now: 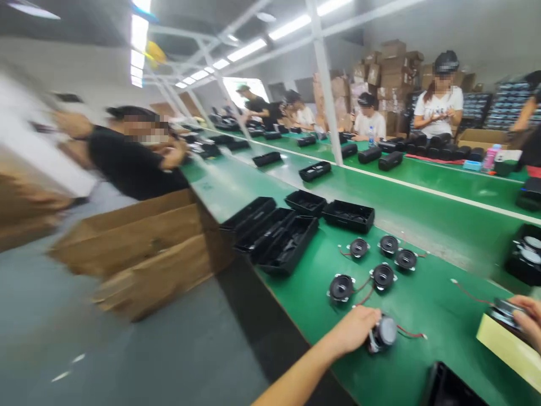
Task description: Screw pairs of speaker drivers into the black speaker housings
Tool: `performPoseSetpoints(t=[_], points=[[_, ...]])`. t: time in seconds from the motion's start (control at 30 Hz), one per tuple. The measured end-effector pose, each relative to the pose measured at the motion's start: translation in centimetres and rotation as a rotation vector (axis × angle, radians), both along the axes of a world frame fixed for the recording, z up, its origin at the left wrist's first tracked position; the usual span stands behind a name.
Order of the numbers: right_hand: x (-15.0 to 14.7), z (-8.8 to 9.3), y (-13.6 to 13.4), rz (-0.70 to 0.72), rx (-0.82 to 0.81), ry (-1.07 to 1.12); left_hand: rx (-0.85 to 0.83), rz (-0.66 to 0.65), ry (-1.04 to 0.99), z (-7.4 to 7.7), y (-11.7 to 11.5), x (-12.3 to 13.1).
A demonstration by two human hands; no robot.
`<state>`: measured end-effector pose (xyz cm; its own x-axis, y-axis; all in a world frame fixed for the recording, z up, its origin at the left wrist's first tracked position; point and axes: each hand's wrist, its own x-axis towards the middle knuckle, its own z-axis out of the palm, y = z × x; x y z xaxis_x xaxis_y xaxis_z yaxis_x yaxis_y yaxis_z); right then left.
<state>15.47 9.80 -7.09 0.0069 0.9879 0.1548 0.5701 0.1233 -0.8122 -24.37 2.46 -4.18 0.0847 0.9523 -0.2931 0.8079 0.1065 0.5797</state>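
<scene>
My left hand (pixel 355 330) has its fingers closed around the edge of a small speaker driver (pixel 386 331), magnet side up, with a red wire trailing to the right. At the right edge, partly cut off, my right hand (pixel 528 318) grips another speaker driver (pixel 504 311). A pale yellow block or sheet (pixel 507 349) is just below that driver. Beyond my left hand, several speaker drivers (pixel 384 276) lie cone side up on the green table (pixel 313 304), some with red wires. A black casing (pixel 450 389) shows at the bottom edge.
Open black speaker housings (pixel 287 245) are grouped along the table's left edge. More housings (pixel 315 171) sit farther down the line. Cardboard boxes (pixel 160 254) stand on the floor at left. A co-worker in black (pixel 127 158) sits beyond them; others work across the table.
</scene>
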Motion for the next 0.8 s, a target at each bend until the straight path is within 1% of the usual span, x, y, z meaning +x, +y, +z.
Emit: performPoseSetpoints(t=[0.1,0.2,0.3,0.37,0.47,0.57,0.6,0.67,0.73,0.8], points=[[0.3,0.6,-1.3,0.018,0.005,-0.102,0.013,0.056,0.110,0.4,0.3,-0.4],[0.2,0.4,-2.5,0.110,0.008,-0.219,0.071,0.079,0.208,1.6,-0.7,-0.5],[0.2,0.5,-3.7,0.166,-0.002,-0.334,0.108,-0.023,0.222,2.8,-2.0,0.2],[0.2,0.6,-4.1,0.180,-0.008,-0.409,0.092,-0.082,0.271,3.2,-2.6,0.9],[-0.1,0.7,-4.0,0.194,-0.015,-0.480,0.039,-0.091,0.362,3.3,-2.7,1.9],[-0.5,1.2,-3.7,0.187,-0.010,-0.479,0.041,-0.102,0.351,3.6,-2.5,2.0],[-0.4,1.7,-3.8,0.179,0.003,-0.467,0.059,-0.103,0.308,3.8,-2.5,1.9],[0.1,3.1,-4.9,0.150,0.035,-0.438,0.115,-0.109,0.155,4.6,-2.7,1.7],[1.0,5.2,-7.3,0.114,0.065,-0.417,0.196,-0.150,-0.014,5.8,-3.2,1.6],[1.6,7.5,-10.8,0.121,0.129,-0.432,0.269,-0.257,-0.103,7.0,-3.8,2.1]])
